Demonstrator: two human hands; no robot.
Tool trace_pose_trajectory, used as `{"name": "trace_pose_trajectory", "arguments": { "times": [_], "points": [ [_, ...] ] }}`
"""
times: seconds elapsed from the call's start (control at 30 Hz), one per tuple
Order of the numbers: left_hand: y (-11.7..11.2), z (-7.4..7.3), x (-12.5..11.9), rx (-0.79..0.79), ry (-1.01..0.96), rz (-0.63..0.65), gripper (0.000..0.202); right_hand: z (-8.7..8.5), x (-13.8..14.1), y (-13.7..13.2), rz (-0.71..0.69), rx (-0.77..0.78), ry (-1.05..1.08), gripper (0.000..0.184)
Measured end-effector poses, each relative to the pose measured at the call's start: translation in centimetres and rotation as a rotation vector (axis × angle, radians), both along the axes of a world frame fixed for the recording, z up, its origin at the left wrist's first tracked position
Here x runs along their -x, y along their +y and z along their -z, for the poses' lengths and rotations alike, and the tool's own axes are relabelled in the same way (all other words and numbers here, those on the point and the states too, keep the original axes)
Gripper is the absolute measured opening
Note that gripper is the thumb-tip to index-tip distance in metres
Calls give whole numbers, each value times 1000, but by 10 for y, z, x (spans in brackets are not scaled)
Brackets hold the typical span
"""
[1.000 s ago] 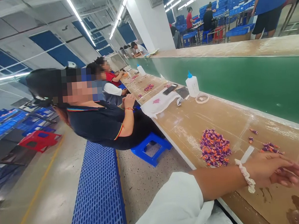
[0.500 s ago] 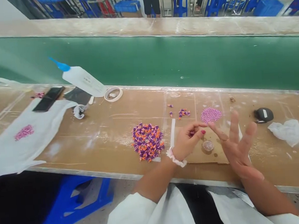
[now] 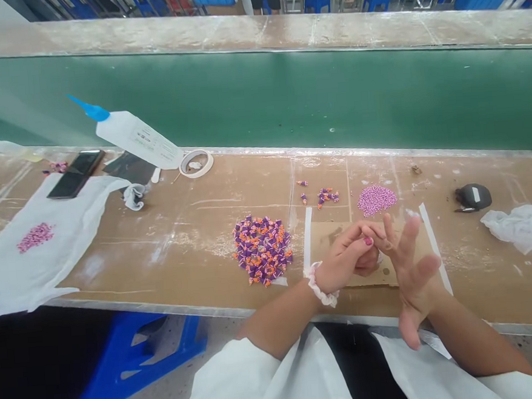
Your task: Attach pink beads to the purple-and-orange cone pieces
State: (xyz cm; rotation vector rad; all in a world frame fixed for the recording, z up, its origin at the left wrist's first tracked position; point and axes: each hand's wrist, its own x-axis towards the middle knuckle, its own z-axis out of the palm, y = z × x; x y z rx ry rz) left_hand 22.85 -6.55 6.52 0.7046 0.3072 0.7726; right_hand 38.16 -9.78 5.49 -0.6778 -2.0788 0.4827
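Over the cardboard [image 3: 324, 239] on the counter [image 3: 191, 244], the left hand [image 3: 345, 259] clasps part of the wide-spread right hand [image 3: 412, 268], with purple-and-orange pieces [image 3: 263, 250] heaped at left and pink beads [image 3: 376, 199] lying on the far side.

The left hand [image 3: 347, 254], a pale scrunchie [image 3: 320, 285] at its wrist, had its fingers closed about a finger of the right hand [image 3: 410, 268], whose other fingers were spread. Both were above a cardboard sheet [image 3: 323, 235] on the table [image 3: 195, 229]. A heap of purple-and-orange pieces [image 3: 263, 250] lay left of the sheet, pink beads [image 3: 376, 199] just beyond it. Farther left were a tape roll [image 3: 209, 163], a blue-tipped bottle [image 3: 138, 138] and a phone [image 3: 75, 174] partly on white cloth [image 3: 76, 219].
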Motion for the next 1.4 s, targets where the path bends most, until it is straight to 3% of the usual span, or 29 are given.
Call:
{"name": "trace_pose_trajectory", "arguments": {
  "times": [0.17, 0.7, 0.9, 1.13, 1.23, 1.4],
  "points": [
    [-3, 3, -1, 10, -86, 43, 20, -4, 0, -4, 8, -25, -44, 142],
    [-7, 5, -2, -15, -129, 66, 21, -4, 3, -10, -54, -20, 74, 122],
    [-7, 6, -2, 44, -152, 110, 26, -3, 5, -8, -55, -92, 49, 132],
    [-8, 7, -1, 106, -123, 132, 25, -2, 3, -8, -32, -94, 34, 124],
    [-8, 7, -2, 56, -115, 92, 24, -3, 4, -4, -9, -131, 13, 117],
    [-8, 6, -3, -100, -61, -74, 29, -3, 6, 2, 128, -368, -171, 96]
  ]
}}
